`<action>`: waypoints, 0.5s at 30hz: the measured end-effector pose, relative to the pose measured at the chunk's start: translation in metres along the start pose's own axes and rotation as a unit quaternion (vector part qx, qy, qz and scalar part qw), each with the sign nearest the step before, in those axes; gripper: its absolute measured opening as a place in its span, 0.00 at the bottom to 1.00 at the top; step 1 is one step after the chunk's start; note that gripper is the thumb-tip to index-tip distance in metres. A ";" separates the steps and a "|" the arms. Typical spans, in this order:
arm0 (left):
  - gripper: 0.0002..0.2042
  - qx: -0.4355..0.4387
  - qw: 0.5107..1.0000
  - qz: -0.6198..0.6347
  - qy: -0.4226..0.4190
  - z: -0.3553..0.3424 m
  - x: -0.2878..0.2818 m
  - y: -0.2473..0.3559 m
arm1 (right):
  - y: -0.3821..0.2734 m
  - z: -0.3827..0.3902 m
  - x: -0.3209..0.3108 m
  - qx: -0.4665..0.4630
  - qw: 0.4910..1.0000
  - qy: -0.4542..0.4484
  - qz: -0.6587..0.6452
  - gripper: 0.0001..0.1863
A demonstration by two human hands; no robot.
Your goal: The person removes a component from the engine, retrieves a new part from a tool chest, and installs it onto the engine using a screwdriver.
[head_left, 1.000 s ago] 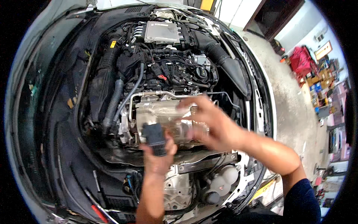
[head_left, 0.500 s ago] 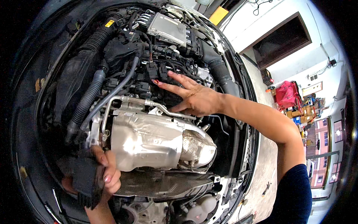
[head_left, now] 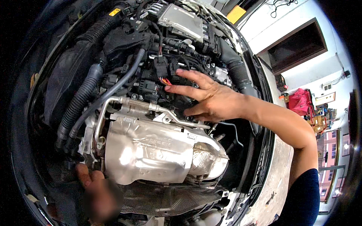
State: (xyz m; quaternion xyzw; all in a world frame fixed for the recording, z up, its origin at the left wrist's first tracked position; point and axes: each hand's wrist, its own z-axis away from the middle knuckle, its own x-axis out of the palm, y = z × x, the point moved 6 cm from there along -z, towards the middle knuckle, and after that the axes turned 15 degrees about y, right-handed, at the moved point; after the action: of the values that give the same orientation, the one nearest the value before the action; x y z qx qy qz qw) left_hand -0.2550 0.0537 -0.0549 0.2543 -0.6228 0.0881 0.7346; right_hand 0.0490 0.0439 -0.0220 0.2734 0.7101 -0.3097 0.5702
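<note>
My right hand (head_left: 209,98) is spread over the dark engine top, fingertips resting near black connectors (head_left: 161,67) and red-and-yellow wires (head_left: 164,81). My left hand (head_left: 92,182) is low on the left beside the black hoses (head_left: 75,116), fingers bent; it is partly blurred, and what it grips is hidden in the dark area around it. Between my hands lie a silver heat shield (head_left: 147,147) and a metal pipe (head_left: 181,121) along its upper edge.
The engine bay holds a silver boxed module (head_left: 181,20) at the top and an air duct (head_left: 239,75) on the right. Beyond the fender are a concrete floor (head_left: 279,158), a dark doorway (head_left: 294,45), a red bundle (head_left: 299,100) and piled cartons (head_left: 318,122).
My left hand has moved left and down with a black box that no longer shows clearly. My right hand has moved up from above the heat shield onto the engine top and stays spread there.
</note>
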 end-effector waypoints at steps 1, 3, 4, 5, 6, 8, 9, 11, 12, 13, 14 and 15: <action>0.10 0.020 1.000 0.007 0.017 0.003 -0.004 0.001 | -0.001 0.000 0.001 -0.010 1.000 -0.003 0.005 0.17; 0.10 0.038 0.998 0.014 0.039 0.006 -0.005 0.002 | -0.002 -0.001 0.005 -0.010 1.000 -0.014 -0.009 0.17; 0.10 0.029 0.996 0.029 0.077 0.006 -0.005 0.002 | -0.002 -0.002 0.005 -0.018 1.000 -0.005 0.005 0.16; 0.10 0.024 0.994 0.037 0.097 0.003 -0.002 0.004 | -0.002 -0.003 0.006 -0.022 1.000 -0.008 0.019 0.16; 0.10 0.019 0.992 0.044 0.118 -0.003 0.003 0.006 | -0.001 -0.005 0.007 -0.019 1.000 -0.002 0.014 0.14; 0.09 -0.044 0.996 -0.031 0.071 -0.021 0.022 0.008 | -0.003 -0.007 0.008 -0.030 0.999 -0.004 0.012 0.13; 0.09 -0.077 0.994 -0.069 0.046 -0.029 0.031 0.008 | -0.004 -0.008 0.008 -0.033 0.999 -0.009 0.014 0.13; 0.10 -0.140 0.980 -0.145 -0.006 -0.036 0.049 0.001 | -0.005 -0.010 0.006 -0.033 0.999 -0.001 0.011 0.13; 0.10 -0.141 0.979 -0.144 -0.007 -0.032 0.056 -0.007 | -0.005 -0.009 0.007 -0.027 0.999 -0.014 0.011 0.14; 0.10 -0.042 0.985 -0.111 0.129 -0.030 0.048 -0.002 | -0.005 -0.009 0.009 -0.015 0.999 -0.035 0.013 0.15; 0.10 0.059 0.961 -0.074 0.260 -0.023 0.035 0.007 | -0.006 -0.009 0.008 -0.022 0.999 -0.027 0.011 0.15; 0.10 0.059 0.961 -0.074 0.261 -0.018 0.031 0.007 | -0.007 -0.010 0.006 -0.029 0.999 -0.015 0.004 0.13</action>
State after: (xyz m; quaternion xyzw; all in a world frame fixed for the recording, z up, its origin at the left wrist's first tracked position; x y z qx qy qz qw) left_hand -0.2355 0.0623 -0.0248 0.3107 -0.3829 0.1330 0.8597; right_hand 0.0361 0.0470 -0.0256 0.2548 0.7087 -0.2908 0.5901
